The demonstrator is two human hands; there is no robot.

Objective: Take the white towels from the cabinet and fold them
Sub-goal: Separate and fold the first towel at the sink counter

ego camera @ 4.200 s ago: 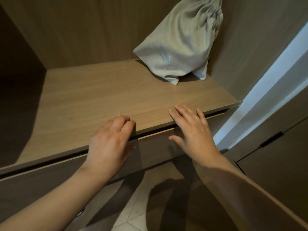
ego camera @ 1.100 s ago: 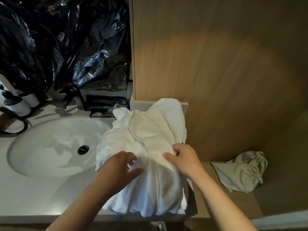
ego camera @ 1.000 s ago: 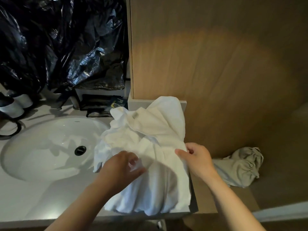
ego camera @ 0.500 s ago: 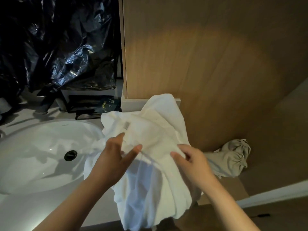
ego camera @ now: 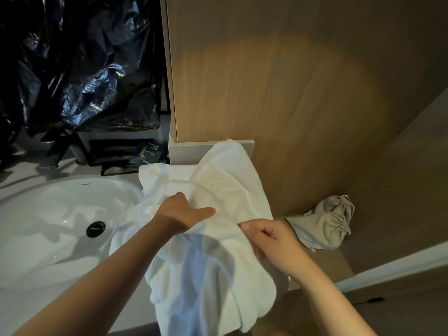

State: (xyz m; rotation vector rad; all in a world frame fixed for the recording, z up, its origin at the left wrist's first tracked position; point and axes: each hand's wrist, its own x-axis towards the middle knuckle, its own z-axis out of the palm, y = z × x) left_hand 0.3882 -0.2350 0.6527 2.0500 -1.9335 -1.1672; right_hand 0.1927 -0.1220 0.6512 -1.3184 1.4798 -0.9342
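Our left hand (ego camera: 180,215) has dug its fingers into the towels (ego camera: 213,263), thumb out; our right hand (ego camera: 271,236) has slid down to pinch their right edge. The bunch lies on the counter (ego camera: 36,301) beside the sink (ego camera: 48,226), spilling over the front. We judge it clear of the cabinet (ego camera: 291,93) but not yet folded.

No text here that you can read in full. Dark packet (ego camera: 148,154) behind the sink (ego camera: 72,185): gold angular mark, a few lines of pale print, too small to make out. Sink rim: tiny grey mark, illegible. Drain cap (ego camera: 95,229): faint lettering across it, blurred.
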